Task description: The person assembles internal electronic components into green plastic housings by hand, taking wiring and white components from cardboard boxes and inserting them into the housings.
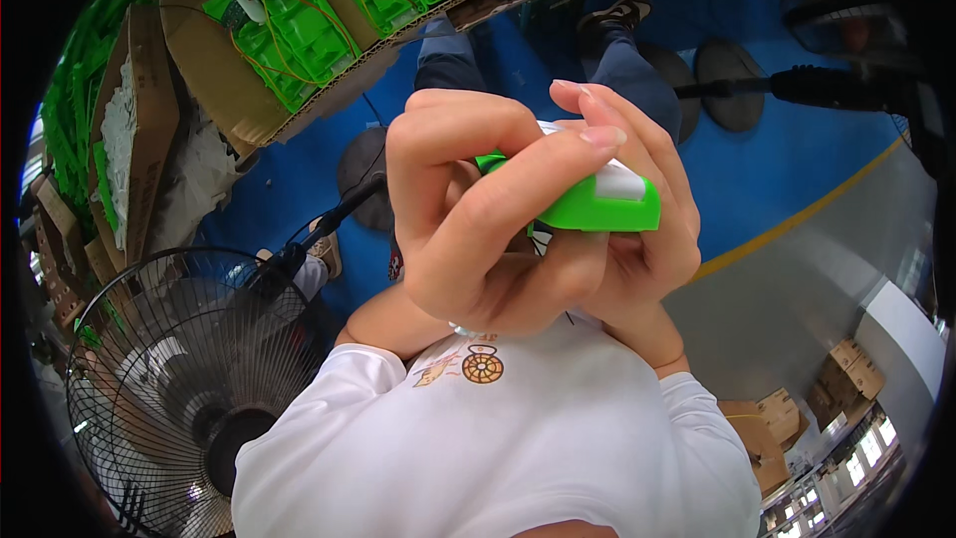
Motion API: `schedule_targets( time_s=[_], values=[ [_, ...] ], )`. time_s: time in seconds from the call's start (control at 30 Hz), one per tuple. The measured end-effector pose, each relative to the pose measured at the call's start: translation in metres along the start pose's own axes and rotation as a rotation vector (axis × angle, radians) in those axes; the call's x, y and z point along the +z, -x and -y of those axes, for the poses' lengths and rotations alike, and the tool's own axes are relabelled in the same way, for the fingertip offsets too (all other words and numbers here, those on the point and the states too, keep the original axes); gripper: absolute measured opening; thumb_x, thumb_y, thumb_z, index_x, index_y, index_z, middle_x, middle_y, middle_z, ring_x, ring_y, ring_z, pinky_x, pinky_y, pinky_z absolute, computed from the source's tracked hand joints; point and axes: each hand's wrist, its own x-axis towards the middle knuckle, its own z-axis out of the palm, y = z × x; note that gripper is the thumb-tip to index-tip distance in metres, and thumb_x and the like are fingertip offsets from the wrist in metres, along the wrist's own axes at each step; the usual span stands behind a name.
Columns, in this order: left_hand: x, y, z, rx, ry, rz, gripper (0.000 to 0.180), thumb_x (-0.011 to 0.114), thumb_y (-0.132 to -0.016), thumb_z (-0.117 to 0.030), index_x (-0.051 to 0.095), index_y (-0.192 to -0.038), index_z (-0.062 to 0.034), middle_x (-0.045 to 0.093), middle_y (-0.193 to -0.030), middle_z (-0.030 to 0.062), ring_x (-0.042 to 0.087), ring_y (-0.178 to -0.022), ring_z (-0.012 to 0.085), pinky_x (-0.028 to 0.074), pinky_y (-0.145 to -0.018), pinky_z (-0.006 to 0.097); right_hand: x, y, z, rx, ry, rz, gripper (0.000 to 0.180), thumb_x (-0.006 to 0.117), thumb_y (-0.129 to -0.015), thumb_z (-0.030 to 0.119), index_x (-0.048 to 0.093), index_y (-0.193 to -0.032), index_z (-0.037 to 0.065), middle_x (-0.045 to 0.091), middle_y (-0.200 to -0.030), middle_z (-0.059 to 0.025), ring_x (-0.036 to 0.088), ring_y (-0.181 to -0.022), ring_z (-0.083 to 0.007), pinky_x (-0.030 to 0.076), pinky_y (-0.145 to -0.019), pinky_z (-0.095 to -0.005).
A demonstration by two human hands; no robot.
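Close in front of my chest, both hands hold a small bright green plastic housing [607, 209] with a white piece [619, 181] set along its top. My left hand [478, 209] is closed round its left side, the index finger and thumb reaching across it. From the right, my right hand [662, 179] curls behind and under the same part, fingers bent over its far side. A thin dark wire shows just below the housing, between the hands. Much of the part is hidden by my fingers.
A cardboard box [214, 70] with several green housings [299, 30], some with white pieces and thin wires, stands at the far left. Black fans stand at the near left [199, 389] and far right [836, 5]. Another person's legs [632, 70] show beyond my hands on the blue floor [777, 159].
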Motion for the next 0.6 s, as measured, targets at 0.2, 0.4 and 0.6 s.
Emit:
schedule_targets(
  time_s=[0.2, 0.4, 0.6],
  values=[
    [-0.002, 0.002, -0.002, 0.03, -0.05, -0.026, 0.033, 0.057, -0.072, -0.003, 0.064, -0.105, -0.0005, 0.049, -0.101, 0.011, 0.055, -0.075, 0.0222, 0.046, -0.066, 0.034, 0.002, 0.003, 0.004, 0.042, -0.025, 0.008, 0.05, 0.062, -0.067, -0.014, 0.065, -0.117, -0.007, 0.064, -0.116, -0.0226, 0.067, -0.097, -0.0296, 0.057, -0.081, -0.032],
    [-0.009, 0.007, -0.005, 0.031, -0.086, -0.012, 0.03, 0.058, -0.073, -0.004, 0.065, -0.102, -0.0004, 0.049, -0.101, 0.0101, 0.052, -0.075, 0.0212, 0.043, -0.063, 0.034, 0.006, 0.007, 0.011, 0.052, -0.055, 0.021, 0.048, 0.062, -0.068, -0.014, 0.065, -0.115, -0.005, 0.064, -0.112, -0.0211, 0.068, -0.093, -0.0292, 0.057, -0.079, -0.0318],
    [0.007, 0.01, -0.008, 0.032, -0.002, -0.117, 0.024, 0.058, -0.078, -0.006, 0.065, -0.101, 0.0003, 0.047, -0.101, 0.009, 0.048, -0.078, 0.0208, 0.042, -0.061, 0.034, 0.006, 0.01, 0.007, 0.024, -0.127, -0.013, 0.035, 0.066, -0.069, -0.01, 0.064, -0.103, -0.005, 0.066, -0.099, -0.0182, 0.067, -0.084, -0.0302, 0.056, -0.07, -0.0338]
  ],
)
